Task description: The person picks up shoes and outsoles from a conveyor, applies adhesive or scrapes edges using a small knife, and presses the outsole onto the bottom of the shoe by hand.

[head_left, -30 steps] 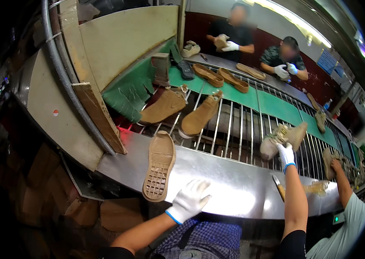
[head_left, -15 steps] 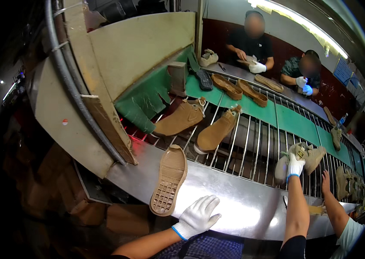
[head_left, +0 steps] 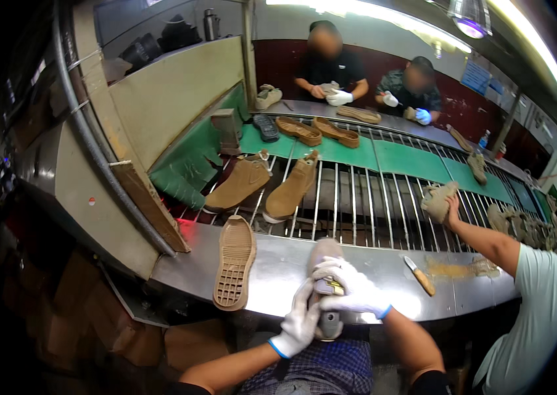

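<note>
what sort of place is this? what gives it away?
Likely a shoe factory: a loose sole lies on the metal counter, a greyish shoe is held between the left hand and right hand, and a co-worker in a pale shirt holds a beige shoe.

A greyish-beige shoe [head_left: 325, 250] was gripped between left hand [head_left: 298, 322] and right hand [head_left: 352, 287], its rounded toe pointing forward beyond them, its heel behind.
</note>
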